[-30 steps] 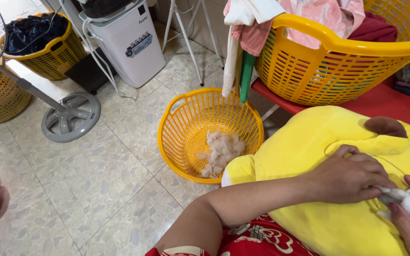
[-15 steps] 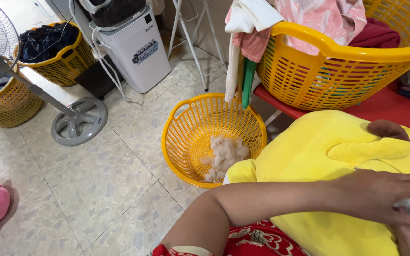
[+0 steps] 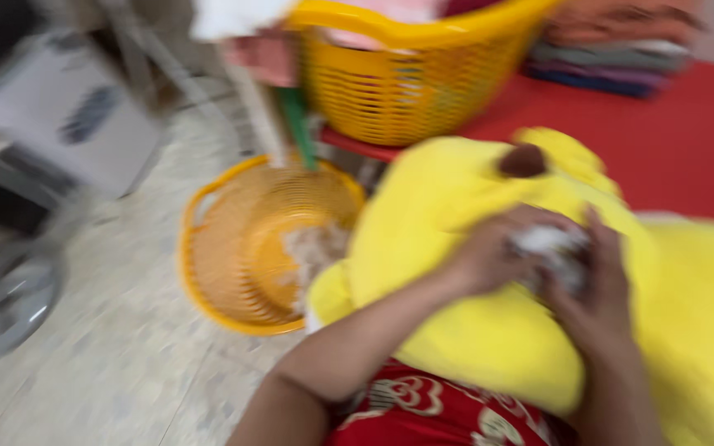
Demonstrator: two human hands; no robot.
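Both hands, left hand (image 3: 489, 252) and right hand (image 3: 592, 289), pinch white stuffing (image 3: 543, 244) from the yellow plush toy (image 3: 473, 347); some stuffing already lies in the floor basket (image 3: 208, 272) at nine o'clock, much remains.

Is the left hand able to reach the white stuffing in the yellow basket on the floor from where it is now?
Probably yes. The left hand rests on the yellow plush toy, and the floor basket sits open just beside the toy, with the stuffing uncovered. Nothing appears to block the way, though the picture is blurred.

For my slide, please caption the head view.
Both hands hold white stuffing on a yellow plush toy, beside a yellow basket.
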